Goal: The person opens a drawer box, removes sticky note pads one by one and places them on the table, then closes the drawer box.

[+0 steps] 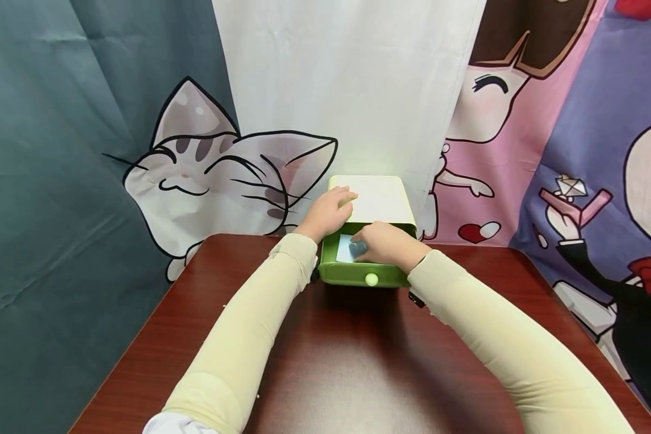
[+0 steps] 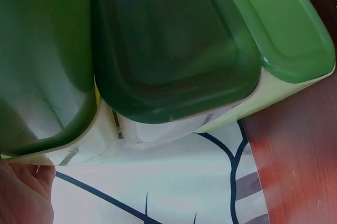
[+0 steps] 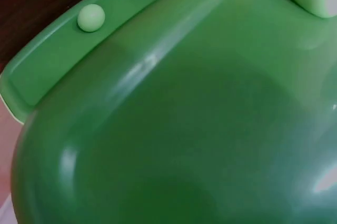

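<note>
A small cream drawer cabinet [image 1: 377, 199] stands at the table's far edge, with a green drawer [image 1: 336, 272] pulled out beneath its top. My right hand [image 1: 387, 244] reaches over this drawer, its fingers bent down around a small blue-grey thing [image 1: 359, 248] whose kind is unclear. Beside it in the drawer lies a flat, light blue piece [image 1: 346, 248]. At the cabinet's top left edge rests my left hand [image 1: 328, 211], fingers loosely extended. Part of that hand [image 2: 26, 195] touches the cream side in the left wrist view. The right wrist view shows a green drawer front [image 3: 158, 145] but no fingers.
A round pale green knob [image 1: 371, 279] sits on the pulled-out drawer's front. Further green drawer fronts [image 2: 295, 29] appear in the left wrist view. The dark red table [image 1: 325, 361] extends toward me. A printed cartoon curtain [image 1: 358, 90] hangs right behind the cabinet.
</note>
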Available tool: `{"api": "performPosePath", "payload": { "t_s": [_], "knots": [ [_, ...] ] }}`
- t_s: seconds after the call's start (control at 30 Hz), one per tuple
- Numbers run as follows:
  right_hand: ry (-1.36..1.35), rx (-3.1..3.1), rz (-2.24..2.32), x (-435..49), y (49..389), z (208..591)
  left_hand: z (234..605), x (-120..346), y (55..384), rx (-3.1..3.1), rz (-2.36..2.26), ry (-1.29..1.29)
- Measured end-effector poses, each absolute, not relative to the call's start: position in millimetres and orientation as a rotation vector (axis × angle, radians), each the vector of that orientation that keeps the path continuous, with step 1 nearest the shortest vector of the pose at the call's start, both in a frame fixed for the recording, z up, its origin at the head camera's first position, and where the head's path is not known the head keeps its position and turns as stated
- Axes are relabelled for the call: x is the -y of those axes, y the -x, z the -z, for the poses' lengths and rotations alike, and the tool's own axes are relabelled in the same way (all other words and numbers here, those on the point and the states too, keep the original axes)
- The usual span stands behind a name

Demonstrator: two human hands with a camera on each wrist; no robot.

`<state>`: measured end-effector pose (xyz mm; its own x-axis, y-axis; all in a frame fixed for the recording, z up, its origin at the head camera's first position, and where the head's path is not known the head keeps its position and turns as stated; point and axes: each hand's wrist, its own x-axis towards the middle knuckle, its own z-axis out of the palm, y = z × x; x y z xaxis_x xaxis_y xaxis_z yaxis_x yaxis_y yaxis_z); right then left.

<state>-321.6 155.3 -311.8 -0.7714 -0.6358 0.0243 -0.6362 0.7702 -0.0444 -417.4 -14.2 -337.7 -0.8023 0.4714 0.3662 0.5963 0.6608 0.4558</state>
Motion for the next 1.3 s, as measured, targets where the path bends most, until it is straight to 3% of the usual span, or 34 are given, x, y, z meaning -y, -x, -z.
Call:
{"api": "performPosePath", "payload": {
  "t_s": [0.57, 1.3],
  "knots": [
    [-1.188, 2.833, 0.169, -151.6, 330.0, 317.6, 334.6, 12.6, 416.2, 2.671, 0.818, 0.852],
    [-1.085, 2.886, 0.043, -158.6, 325.2, 306.8, 337.3, 13.7, 418.3, 2.682, 0.805, 0.852]
  ]
}}
